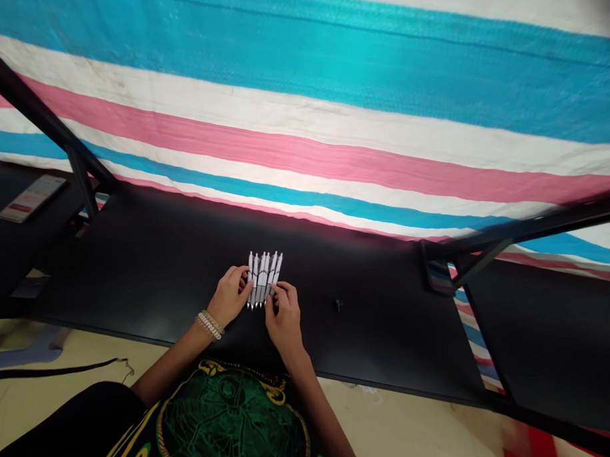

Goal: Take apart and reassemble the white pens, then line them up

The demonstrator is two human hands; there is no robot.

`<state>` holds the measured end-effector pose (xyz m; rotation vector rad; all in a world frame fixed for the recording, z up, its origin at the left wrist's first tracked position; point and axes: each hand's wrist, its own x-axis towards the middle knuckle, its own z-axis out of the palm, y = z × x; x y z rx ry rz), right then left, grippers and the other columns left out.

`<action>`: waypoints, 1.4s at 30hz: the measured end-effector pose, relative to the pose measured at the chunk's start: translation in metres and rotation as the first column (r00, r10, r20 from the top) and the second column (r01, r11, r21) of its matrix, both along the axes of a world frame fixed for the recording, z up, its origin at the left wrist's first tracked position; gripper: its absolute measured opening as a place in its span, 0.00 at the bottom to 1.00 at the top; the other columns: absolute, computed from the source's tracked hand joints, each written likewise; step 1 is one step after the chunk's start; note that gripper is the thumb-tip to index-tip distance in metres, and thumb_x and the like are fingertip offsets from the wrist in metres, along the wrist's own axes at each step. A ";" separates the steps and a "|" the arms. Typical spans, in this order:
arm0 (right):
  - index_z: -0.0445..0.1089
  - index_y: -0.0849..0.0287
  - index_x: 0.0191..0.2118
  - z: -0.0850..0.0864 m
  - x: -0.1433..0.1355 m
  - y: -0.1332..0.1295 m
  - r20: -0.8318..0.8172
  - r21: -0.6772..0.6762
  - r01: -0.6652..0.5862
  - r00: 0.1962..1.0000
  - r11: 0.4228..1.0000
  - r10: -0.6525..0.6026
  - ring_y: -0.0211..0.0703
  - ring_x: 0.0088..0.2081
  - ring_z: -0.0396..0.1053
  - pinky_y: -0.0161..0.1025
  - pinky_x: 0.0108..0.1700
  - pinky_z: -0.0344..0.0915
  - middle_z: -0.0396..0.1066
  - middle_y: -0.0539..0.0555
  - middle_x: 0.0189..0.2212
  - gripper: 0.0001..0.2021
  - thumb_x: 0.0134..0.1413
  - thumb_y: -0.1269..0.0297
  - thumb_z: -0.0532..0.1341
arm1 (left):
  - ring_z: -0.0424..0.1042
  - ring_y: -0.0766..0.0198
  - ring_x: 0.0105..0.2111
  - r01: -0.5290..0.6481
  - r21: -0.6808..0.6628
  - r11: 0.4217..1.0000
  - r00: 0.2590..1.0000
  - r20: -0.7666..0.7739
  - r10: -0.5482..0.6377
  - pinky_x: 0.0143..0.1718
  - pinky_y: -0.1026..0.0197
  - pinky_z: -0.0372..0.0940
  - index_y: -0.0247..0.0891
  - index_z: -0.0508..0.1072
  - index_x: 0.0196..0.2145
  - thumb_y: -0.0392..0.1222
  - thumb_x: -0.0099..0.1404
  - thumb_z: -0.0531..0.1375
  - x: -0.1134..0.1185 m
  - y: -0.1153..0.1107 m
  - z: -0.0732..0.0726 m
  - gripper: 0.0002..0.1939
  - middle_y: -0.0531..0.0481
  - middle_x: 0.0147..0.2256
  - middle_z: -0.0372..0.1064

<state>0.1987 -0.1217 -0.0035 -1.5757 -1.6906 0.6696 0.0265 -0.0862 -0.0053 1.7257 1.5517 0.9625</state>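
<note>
Several white-and-grey click pens (261, 273) lie side by side in a row on the black table (184, 244). Their push buttons point away from me and their tips point towards me. My left hand (230, 294) is at the row's left edge, fingers curled and thumb on the outermost pen. At the right edge, my right hand (285, 314) has its thumb and bent fingers closed at the lower part of the outer pens. The pens are flanked by both hands, and some finger contact is hidden.
A small black object (338, 305) lies right of my hands. Black metal frame bars (79, 174) rise left and right (509, 235). A striped sheet (308, 148) hangs behind the table. A flat pale item (32, 197) rests on the left neighbouring table.
</note>
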 end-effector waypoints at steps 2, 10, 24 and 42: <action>0.69 0.60 0.52 0.001 -0.004 -0.001 0.002 -0.009 -0.001 1.000 1.000 0.001 0.47 0.44 0.71 0.45 0.46 0.71 0.64 0.63 0.52 0.13 0.64 0.66 0.55 | 0.71 0.65 0.32 -0.009 0.002 1.000 1.000 -0.003 0.009 0.36 0.59 0.71 0.40 0.70 0.51 0.39 0.68 0.57 -0.002 0.000 0.001 0.14 0.48 0.40 0.66; 0.67 0.58 0.52 0.008 -0.004 0.000 -0.056 -0.022 0.007 0.998 1.000 -0.008 0.41 0.36 0.69 0.42 0.42 0.72 0.64 0.61 0.49 0.13 0.64 0.64 0.56 | 0.71 0.64 0.31 0.005 -0.021 1.000 1.000 0.016 -0.004 0.34 0.59 0.71 0.40 0.71 0.49 0.44 0.66 0.60 -0.006 0.001 0.004 0.14 0.48 0.40 0.67; 0.71 0.59 0.46 0.013 0.009 0.005 -0.040 -0.055 0.027 0.999 0.998 -0.030 0.38 0.32 0.69 0.40 0.38 0.71 0.68 0.58 0.45 0.10 0.63 0.62 0.57 | 0.75 0.60 0.37 -0.038 -0.125 0.991 0.976 0.209 0.064 0.37 0.57 0.74 0.38 0.72 0.45 0.49 0.68 0.58 -0.028 -0.010 0.003 0.13 0.46 0.39 0.72; 0.74 0.57 0.43 0.016 0.010 0.018 -0.006 -0.060 -0.042 0.999 0.997 0.042 0.40 0.31 0.68 0.38 0.35 0.67 0.70 0.55 0.36 0.12 0.66 0.62 0.54 | 0.74 0.65 0.28 -0.107 -0.217 0.970 0.902 0.390 0.187 0.28 0.62 0.71 0.37 0.69 0.43 0.57 0.69 0.55 -0.027 -0.009 0.000 0.19 0.48 0.33 0.72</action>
